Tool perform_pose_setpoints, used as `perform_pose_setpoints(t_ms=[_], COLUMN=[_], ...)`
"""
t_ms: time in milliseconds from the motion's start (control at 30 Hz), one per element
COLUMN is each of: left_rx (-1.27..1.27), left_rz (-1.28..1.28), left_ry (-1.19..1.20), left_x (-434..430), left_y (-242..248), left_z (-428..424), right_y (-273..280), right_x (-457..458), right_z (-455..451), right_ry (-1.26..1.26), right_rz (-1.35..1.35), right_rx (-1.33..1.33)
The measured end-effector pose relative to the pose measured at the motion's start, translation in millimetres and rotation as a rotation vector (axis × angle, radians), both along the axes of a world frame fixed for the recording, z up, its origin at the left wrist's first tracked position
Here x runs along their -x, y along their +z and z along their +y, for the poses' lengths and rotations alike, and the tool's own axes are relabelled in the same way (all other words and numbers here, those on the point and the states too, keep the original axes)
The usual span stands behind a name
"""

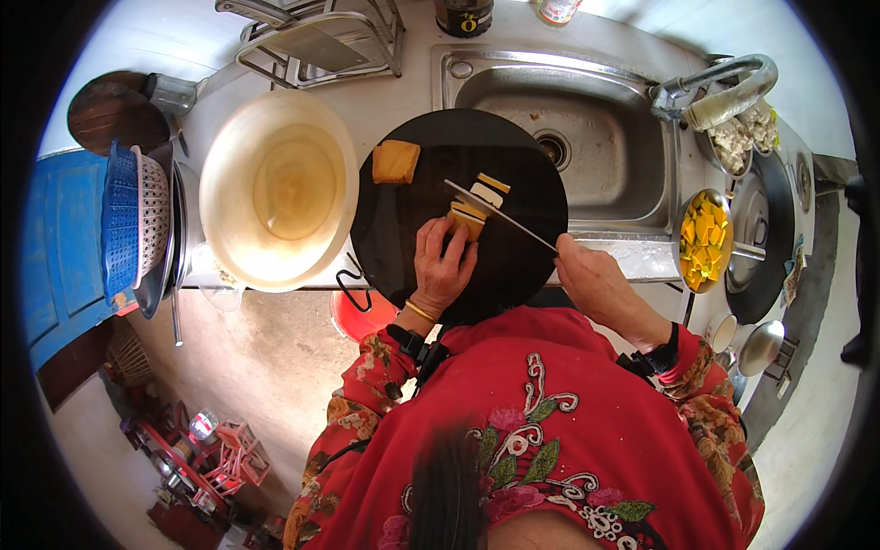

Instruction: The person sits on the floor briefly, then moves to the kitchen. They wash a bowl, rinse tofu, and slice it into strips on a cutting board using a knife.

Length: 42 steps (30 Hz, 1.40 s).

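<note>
On a round black cutting board (385, 227), my left hand (443, 261) presses its fingertips on a block of what looks like firm tofu (469, 218), brown outside and pale inside. My right hand (591, 275) grips a knife (512, 220), seen nearly edge-on, its blade slanting across the board at the block's far side. Just beyond the blade lie cut slices (489, 192), some showing a white face. An uncut brown piece (396, 162) rests at the board's upper left, apart from both hands.
A large pale basin (295, 172) with liquid stands left of the board. Behind and to the right is a steel sink (584, 89) with a curved faucet (735, 86). A bowl of yellow-orange chunks (705, 240) sits at right, beside a dark pan (773, 247). Colanders (122, 220) stand far left.
</note>
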<state>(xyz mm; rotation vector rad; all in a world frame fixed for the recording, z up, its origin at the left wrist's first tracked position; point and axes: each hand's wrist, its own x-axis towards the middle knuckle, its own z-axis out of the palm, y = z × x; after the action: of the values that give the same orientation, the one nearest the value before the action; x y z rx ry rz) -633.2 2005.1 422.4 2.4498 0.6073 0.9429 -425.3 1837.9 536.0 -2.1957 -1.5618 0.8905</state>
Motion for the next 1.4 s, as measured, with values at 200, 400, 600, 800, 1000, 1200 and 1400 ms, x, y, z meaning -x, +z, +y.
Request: perform_pose_setpoints(t_ms=[200,400,600,800,1000,1200,1400], left_rx=[0.026,0.031,0.011,-0.013,-0.017,-0.041,-0.034], left_rz=[-0.013,-0.025,-0.019,-0.005,-0.016,0.016,0.007], left_ry=[-0.005,-0.002,0.008,0.025,0.020,0.008,0.007], left_x=[0,0,-1,1,0,-2,-4], left_y=[0,-1,-2,-4,-5,0,2], left_z=[0,0,0,-1,-1,0,0], right_y=[-2,3,-16,-17,4,19,23], right_x=[2,-2,-4,-16,-13,-9,-6], right_z=[-3,1,10,-22,-22,-13,-11], right_ry=[0.132,0.158,0.188,0.113,0.064,0.178,0.188], right_rz=[-0.118,-0.109,-0.119,-0.091,0.035,-0.062,-0.104], right_rx=[0.013,-0.025,-0.008,0.134,0.105,0.000,0.051])
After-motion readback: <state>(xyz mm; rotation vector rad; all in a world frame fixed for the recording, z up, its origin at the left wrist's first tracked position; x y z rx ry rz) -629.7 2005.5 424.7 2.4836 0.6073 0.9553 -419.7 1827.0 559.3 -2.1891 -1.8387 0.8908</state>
